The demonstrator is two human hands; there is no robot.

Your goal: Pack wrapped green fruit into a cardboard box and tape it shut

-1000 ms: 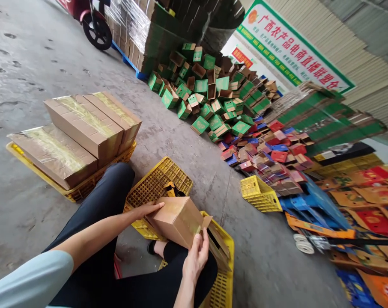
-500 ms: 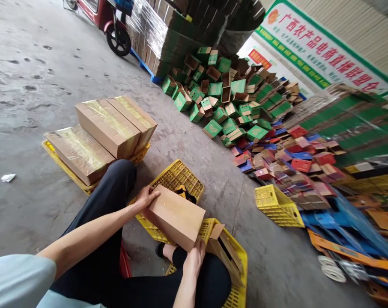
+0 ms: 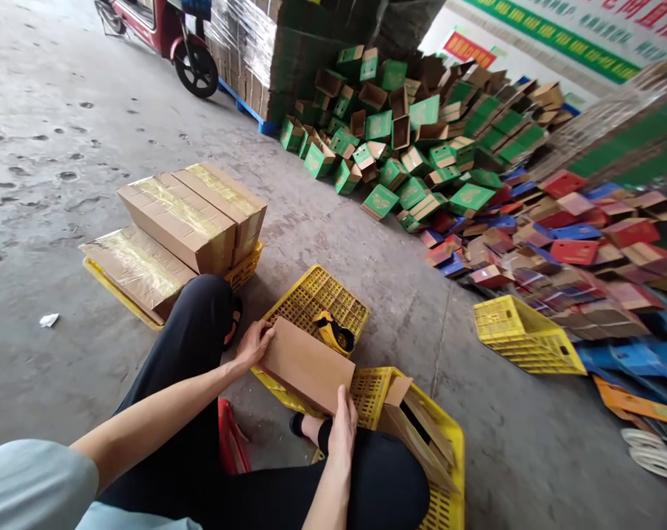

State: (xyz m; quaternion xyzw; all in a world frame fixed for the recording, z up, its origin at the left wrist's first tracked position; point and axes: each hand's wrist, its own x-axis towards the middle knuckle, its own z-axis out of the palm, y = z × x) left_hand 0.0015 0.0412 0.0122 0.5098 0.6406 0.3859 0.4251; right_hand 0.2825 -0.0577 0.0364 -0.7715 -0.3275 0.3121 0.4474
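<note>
A plain brown cardboard box (image 3: 308, 362) sits between my hands above a yellow plastic crate (image 3: 289, 298). My left hand (image 3: 255, 343) grips its left end, thumb on the near edge. At the opposite end, my right hand (image 3: 341, 423) presses along the side with its fingers together. On the same crate, beyond the box, lies a yellow-and-black tape dispenser (image 3: 333, 333). Beside my right knee, folded cardboard (image 3: 419, 434) stands in another yellow crate (image 3: 458, 449).
Taped cartons (image 3: 187, 217) are stacked on a yellow crate at my left. Green boxes (image 3: 380, 200) and red-and-blue boxes (image 3: 576, 250) lie heaped ahead. One more yellow crate (image 3: 524, 335) rests on the floor at right. A red scooter (image 3: 162, 29) stands at the back left.
The box has tilted, with its upper face now leaning differently, and my right hand has moved up along its end. The view has shifted, showing more of the tape dispenser.
</note>
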